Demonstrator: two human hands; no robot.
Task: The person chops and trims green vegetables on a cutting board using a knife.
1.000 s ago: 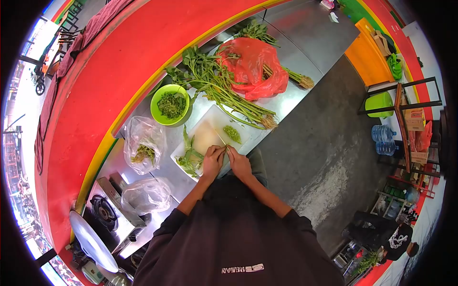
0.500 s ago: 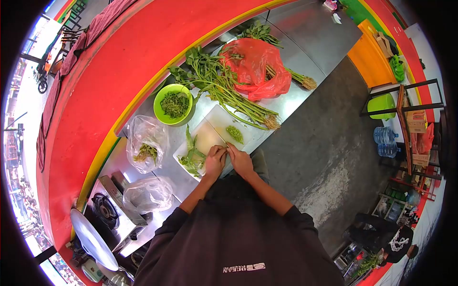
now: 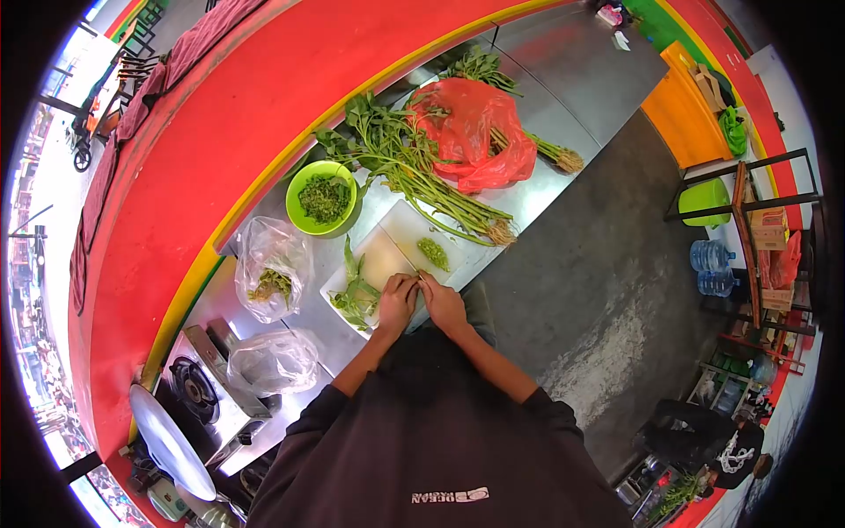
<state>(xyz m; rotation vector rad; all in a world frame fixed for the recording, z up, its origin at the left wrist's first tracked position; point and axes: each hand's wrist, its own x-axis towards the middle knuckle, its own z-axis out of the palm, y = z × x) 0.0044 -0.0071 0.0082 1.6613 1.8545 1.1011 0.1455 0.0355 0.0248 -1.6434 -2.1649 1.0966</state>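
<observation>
On a white cutting board (image 3: 400, 211), my left hand (image 3: 399, 301) and my right hand (image 3: 443, 302) meet near its front edge. My right hand is closed on what looks like a knife (image 3: 403, 256), its thin blade pointing away across the board. The fingers of my left hand are pinched beside it; what they hold is too small to make out. Leafy green stems (image 3: 355, 295) lie on the board to the left of my left hand. A small pile of chopped greens (image 3: 432, 254) sits to the right of the blade.
Behind the board stand a lime-green bowl (image 3: 324, 225) of chopped greens, long rooted stems (image 3: 440, 198) and a red plastic bag (image 3: 475, 132). Clear plastic bags (image 3: 275, 356) and a gas stove (image 3: 195, 387) are at left. A person (image 3: 695, 436) is at far right.
My hands stay together at the board's front edge, with only a slight shift of the fingers. The whole view has moved slightly; the greens and bowl otherwise look the same.
</observation>
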